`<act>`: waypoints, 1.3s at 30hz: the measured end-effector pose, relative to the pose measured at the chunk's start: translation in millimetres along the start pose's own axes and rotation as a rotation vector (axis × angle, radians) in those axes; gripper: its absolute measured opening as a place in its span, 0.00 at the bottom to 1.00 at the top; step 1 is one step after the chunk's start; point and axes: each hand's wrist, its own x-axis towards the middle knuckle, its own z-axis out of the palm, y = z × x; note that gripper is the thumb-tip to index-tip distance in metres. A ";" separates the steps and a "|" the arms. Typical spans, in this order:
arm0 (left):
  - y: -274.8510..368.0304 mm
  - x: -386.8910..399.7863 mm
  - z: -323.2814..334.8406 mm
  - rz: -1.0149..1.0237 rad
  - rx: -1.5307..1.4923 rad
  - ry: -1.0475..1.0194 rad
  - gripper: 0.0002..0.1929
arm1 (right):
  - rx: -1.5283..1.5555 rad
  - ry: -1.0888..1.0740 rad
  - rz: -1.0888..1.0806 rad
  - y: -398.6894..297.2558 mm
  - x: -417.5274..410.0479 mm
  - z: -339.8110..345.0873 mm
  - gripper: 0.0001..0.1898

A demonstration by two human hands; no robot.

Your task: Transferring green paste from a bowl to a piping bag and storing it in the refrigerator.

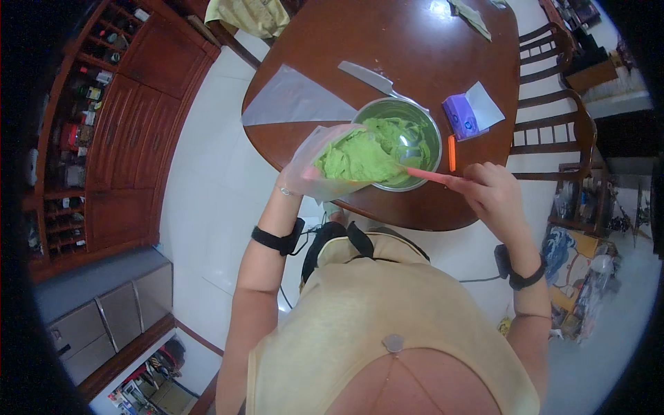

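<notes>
My left hand (311, 174) holds a translucent plastic piping bag (303, 179) from beneath, its wide mouth spread over the hand. In my right hand (485, 194) is the pink handle of a spatula (428, 174), whose blade is hidden in a large mass of green cream (358, 161) at the bag's mouth. Under and beyond the mass stands a steel mixing bowl (438, 140) with more green cream inside. Another flat piping bag (298, 101) lies left of the bowl. Behind the bowl lies a wide-bladed knife or spatula (368, 76), its handle along the rim.
A purple tissue pack (460, 116) and an orange strip-like object (452, 153) lie right of the bowl on the wooden table (363, 26). Cloths lie at its far end. Wooden chairs (578, 132) stand at the right, another with a yellow cloth (249, 18) at the far left.
</notes>
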 end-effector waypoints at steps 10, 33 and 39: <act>16.9 -3.8 -8.5 0.023 0.065 0.106 0.30 | 0.002 -0.015 0.000 8.2 -6.9 -33.6 0.17; 10.2 -30.6 4.1 -0.264 -0.093 0.257 0.58 | -0.029 -0.110 -0.037 1.5 14.8 -55.4 0.17; -12.2 -37.8 -1.8 -0.206 0.031 0.315 0.53 | -0.003 -0.067 0.021 10.3 11.3 -66.7 0.18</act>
